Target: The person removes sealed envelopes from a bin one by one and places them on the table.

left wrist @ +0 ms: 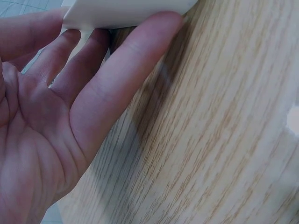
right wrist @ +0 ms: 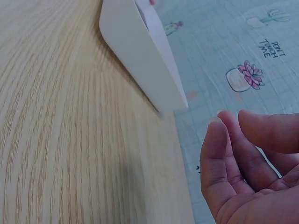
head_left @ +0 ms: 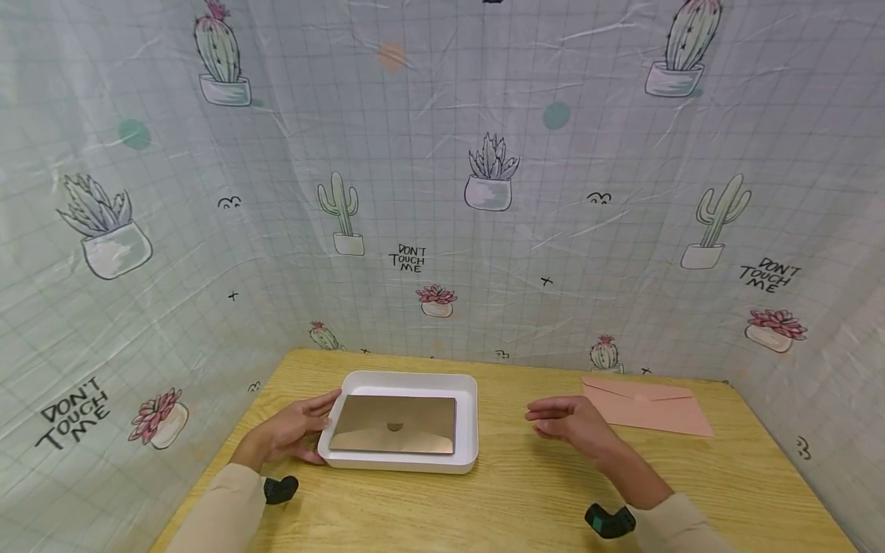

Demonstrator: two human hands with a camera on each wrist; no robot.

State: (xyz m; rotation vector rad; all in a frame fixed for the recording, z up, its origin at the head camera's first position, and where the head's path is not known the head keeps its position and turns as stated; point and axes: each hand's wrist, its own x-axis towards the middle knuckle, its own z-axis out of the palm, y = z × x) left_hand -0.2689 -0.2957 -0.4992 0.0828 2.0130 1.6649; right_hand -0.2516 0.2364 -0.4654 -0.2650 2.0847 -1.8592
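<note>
A shallow white tray (head_left: 408, 465) with rounded corners stands on the left half of the table. Inside it lies a shiny gold-brown envelope (head_left: 366, 430) with a small half-round mark near its middle. My left hand (head_left: 293, 430) holds the tray's left end, thumb and fingers spread along that side. In the left wrist view, the fingers of the left hand (left wrist: 60, 98) reach the tray's wall (left wrist: 126, 13), and some fingertips are hidden behind it. My right hand (head_left: 570, 421) hovers right of the tray, fingers loosely bent and holding nothing.
A pink envelope (head_left: 650, 407) lies at the back right of the wooden table (head_left: 512, 499), just beyond the right hand. A cactus-print curtain (head_left: 429, 153) hangs along the back and both sides. Dark wrist devices show below both hands.
</note>
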